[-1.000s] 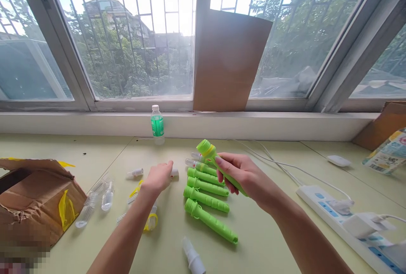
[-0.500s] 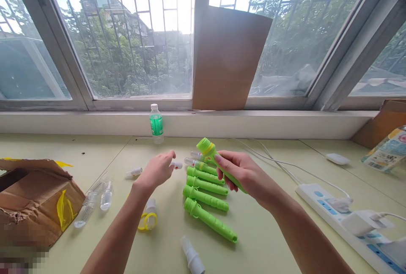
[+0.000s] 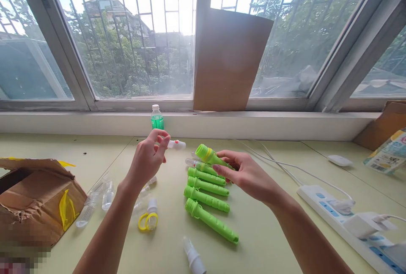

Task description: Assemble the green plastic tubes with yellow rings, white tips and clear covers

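Left hand risen off bench, now pinching white cap at frame centre. Right hand grip closed round green tube, just right of cap. Both look light, stiff plastic; best hold tube mid-shaft.

Green-labelled bottle, torn cardboard box, white power strip
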A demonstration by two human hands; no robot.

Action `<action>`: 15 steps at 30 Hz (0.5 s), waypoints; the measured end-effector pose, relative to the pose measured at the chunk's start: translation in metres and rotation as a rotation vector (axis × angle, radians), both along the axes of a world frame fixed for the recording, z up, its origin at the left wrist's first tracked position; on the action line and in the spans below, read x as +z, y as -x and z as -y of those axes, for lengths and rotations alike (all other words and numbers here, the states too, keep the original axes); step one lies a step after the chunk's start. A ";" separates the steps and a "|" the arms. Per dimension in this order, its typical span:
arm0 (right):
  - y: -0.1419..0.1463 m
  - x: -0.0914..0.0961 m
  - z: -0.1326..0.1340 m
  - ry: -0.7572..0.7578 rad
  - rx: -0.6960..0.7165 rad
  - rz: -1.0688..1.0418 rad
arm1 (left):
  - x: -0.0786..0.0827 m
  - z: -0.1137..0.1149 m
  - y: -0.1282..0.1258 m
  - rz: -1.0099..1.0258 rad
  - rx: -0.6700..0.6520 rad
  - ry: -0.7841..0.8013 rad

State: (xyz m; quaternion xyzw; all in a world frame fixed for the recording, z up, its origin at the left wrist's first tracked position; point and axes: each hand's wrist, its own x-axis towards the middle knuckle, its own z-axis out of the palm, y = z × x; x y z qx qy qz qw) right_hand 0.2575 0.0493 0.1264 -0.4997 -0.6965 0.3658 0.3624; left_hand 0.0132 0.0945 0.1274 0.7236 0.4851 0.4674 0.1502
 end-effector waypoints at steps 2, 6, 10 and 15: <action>-0.001 0.000 -0.001 -0.004 0.010 0.008 | 0.004 0.002 0.001 0.088 -0.024 0.015; -0.001 0.002 0.000 -0.004 0.025 0.043 | 0.011 0.007 0.002 0.217 -0.113 0.045; -0.001 0.003 0.002 -0.004 0.034 0.047 | 0.017 0.012 0.005 0.292 -0.178 0.063; -0.001 0.003 0.003 0.008 0.035 0.037 | 0.025 0.017 0.006 0.338 -0.163 0.062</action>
